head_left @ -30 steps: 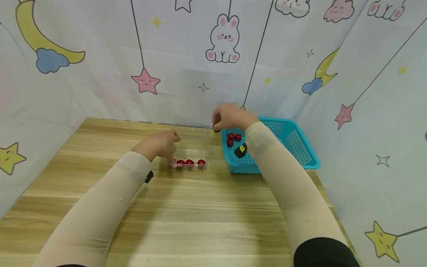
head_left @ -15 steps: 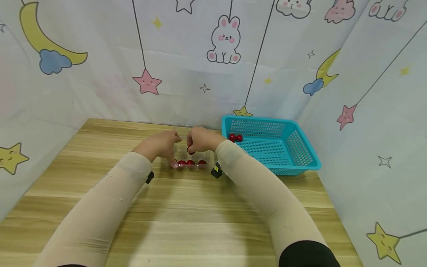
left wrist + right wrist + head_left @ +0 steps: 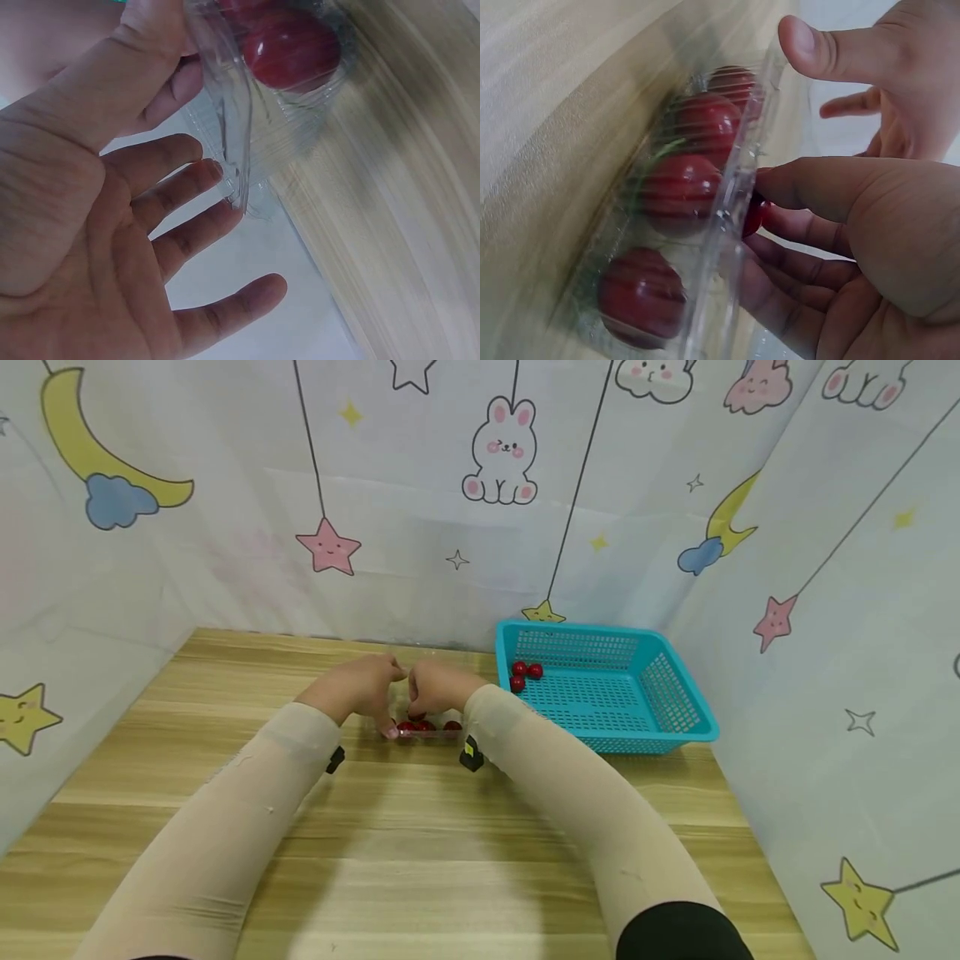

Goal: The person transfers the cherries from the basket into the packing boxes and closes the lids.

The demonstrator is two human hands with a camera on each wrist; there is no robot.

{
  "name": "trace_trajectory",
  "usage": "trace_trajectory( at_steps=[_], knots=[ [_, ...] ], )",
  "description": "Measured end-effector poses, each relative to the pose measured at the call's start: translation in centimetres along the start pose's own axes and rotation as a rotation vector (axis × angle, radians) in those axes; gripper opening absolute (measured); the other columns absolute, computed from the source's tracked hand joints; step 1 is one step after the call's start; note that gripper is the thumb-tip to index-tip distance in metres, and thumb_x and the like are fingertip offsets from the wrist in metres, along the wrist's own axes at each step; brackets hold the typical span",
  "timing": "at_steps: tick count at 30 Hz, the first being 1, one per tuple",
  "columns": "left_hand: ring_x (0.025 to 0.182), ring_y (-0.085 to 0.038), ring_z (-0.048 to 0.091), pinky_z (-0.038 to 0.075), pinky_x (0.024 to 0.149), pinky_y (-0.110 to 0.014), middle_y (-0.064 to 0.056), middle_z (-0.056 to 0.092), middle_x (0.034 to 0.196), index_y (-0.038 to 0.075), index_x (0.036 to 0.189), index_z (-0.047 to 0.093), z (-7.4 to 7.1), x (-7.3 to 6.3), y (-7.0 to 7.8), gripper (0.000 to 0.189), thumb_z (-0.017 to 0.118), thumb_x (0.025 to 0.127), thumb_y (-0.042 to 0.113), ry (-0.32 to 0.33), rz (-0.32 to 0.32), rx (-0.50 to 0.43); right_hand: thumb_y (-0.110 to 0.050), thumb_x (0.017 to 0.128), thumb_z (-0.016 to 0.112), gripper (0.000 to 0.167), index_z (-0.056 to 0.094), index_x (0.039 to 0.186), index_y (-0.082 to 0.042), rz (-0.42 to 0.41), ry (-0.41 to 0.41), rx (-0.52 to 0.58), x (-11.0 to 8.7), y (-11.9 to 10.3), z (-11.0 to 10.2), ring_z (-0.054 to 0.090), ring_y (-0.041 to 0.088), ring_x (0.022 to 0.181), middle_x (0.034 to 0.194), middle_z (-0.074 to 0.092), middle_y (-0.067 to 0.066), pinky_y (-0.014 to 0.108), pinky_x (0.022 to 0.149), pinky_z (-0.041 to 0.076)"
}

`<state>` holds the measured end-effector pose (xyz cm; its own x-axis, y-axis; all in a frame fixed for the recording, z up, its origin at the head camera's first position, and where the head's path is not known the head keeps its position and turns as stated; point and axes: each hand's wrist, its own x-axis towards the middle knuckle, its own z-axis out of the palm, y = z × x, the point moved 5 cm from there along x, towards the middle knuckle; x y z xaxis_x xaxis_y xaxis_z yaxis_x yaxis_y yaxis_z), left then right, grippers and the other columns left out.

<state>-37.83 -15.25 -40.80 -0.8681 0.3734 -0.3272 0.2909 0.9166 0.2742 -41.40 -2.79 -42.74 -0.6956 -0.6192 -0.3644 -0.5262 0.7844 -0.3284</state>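
A clear plastic box (image 3: 739, 161) with a ribbed wall stands near the back of the table, and several red cherries (image 3: 679, 193) lie along its front side. My left hand (image 3: 356, 687) rests at the box's left side; in the left wrist view its fingers (image 3: 199, 236) are spread and fairly straight, some touching the rim. My right hand (image 3: 442, 685) is lowered over the box and pinches one cherry (image 3: 754, 216) between thumb and fingers, just behind the front wall. That cherry is mostly hidden by the fingers and the wall.
Right of the box stands a blue perforated basket (image 3: 678, 739) with a few cherries (image 3: 517, 683) in its left end. A patterned cloth (image 3: 420, 593) hangs behind the wooden table (image 3: 420, 860).
My right hand has moved left from the basket's left edge to the box, carrying a cherry, and has dipped lower into it. My left hand has stayed at the box.
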Motion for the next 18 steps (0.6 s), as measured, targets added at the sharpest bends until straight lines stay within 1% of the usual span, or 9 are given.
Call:
trace_trajectory(
  at_steps=[5,7,8,11,12,13,14,15,18],
  knots=[
    [0.16,-0.05,0.048,0.049,0.126,-0.068,-0.023,0.044,0.176,0.009,0.174,0.048,0.1,0.2,0.0,0.118,0.108,0.077,0.04,0.003,0.0,-0.003,-0.017,0.108,0.076,0.045,0.063,0.065,-0.016,-0.01,-0.015,0.023,0.5,-0.2,0.2,0.038,0.009,0.053,0.056,0.046,-0.007,0.026,0.057,0.038],
    [0.16,-0.05,0.048,0.049,0.126,-0.068,-0.023,0.043,0.177,0.009,0.174,0.048,0.0,0.2,0.0,0.118,0.108,0.078,0.04,0.0,-0.002,-0.01,-0.015,0.109,0.074,0.043,0.065,0.067,-0.015,-0.017,-0.02,0.034,0.4,-0.3,0.0,0.038,0.009,0.053,0.058,0.047,-0.006,0.026,0.057,0.037],
    [0.16,-0.05,0.048,0.05,0.126,-0.068,-0.023,0.042,0.177,0.01,0.174,0.047,0.0,0.2,0.1,0.117,0.108,0.078,0.039,-0.001,-0.005,-0.014,-0.014,0.11,0.073,0.039,0.068,0.071,-0.014,-0.021,-0.018,0.043,0.3,-0.3,-0.2,0.041,0.008,0.054,0.06,0.052,-0.006,0.026,0.057,0.039],
    [0.159,-0.05,0.048,0.051,0.124,-0.068,-0.023,0.04,0.178,0.011,0.175,0.046,0.1,0.2,0.0,0.116,0.107,0.08,0.038,-0.011,-0.014,-0.021,-0.015,0.111,0.071,0.024,0.079,0.089,-0.008,-0.031,0.004,0.052,-0.7,-0.1,-1.4,0.055,0.009,0.062,0.077,0.071,0.002,0.026,0.062,0.048],
    [0.159,-0.05,0.049,0.051,0.124,-0.068,-0.023,0.04,0.179,0.01,0.175,0.046,0.1,0.2,0.0,0.116,0.107,0.08,0.038,-0.013,-0.02,-0.029,-0.016,0.111,0.071,0.02,0.083,0.098,-0.006,-0.034,0.014,0.054,-1.2,0.0,-1.9,0.063,0.01,0.068,0.088,0.079,0.005,0.027,0.066,0.053],
    [0.159,-0.049,0.049,0.052,0.124,-0.068,-0.023,0.039,0.179,0.009,0.175,0.046,0.1,0.2,0.0,0.116,0.107,0.08,0.037,-0.015,-0.022,-0.035,-0.018,0.112,0.071,0.019,0.084,0.107,-0.006,-0.03,0.021,0.055,-1.7,0.2,-2.4,0.069,0.012,0.076,0.099,0.083,0.008,0.028,0.07,0.057],
    [0.159,-0.049,0.05,0.052,0.124,-0.067,-0.022,0.039,0.179,0.009,0.175,0.045,0.1,0.2,0.0,0.116,0.107,0.08,0.037,-0.017,-0.027,-0.041,-0.02,0.112,0.071,0.02,0.085,0.114,-0.005,-0.028,0.026,0.058,-2.1,0.4,-3.0,0.073,0.015,0.083,0.109,0.085,0.012,0.03,0.074,0.06],
    [0.159,-0.048,0.05,0.051,0.124,-0.067,-0.022,0.04,0.179,0.008,0.174,0.046,0.1,0.2,0.0,0.116,0.107,0.081,0.036,-0.019,-0.029,-0.045,-0.021,0.113,0.07,0.022,0.084,0.118,-0.005,-0.021,0.031,0.063,-2.6,0.7,-3.6,0.076,0.019,0.089,0.116,0.085,0.014,0.031,0.078,0.062],
    [0.159,-0.048,0.049,0.05,0.126,-0.067,-0.022,0.04,0.178,0.006,0.174,0.047,0.1,0.1,0.0,0.115,0.107,0.08,0.034,-0.014,-0.032,-0.051,-0.025,0.115,0.068,0.025,0.083,0.122,-0.006,0.025,0.049,0.105,-4.0,1.9,-5.3,0.079,0.027,0.101,0.124,0.083,0.017,0.037,0.084,0.065]
  ],
)
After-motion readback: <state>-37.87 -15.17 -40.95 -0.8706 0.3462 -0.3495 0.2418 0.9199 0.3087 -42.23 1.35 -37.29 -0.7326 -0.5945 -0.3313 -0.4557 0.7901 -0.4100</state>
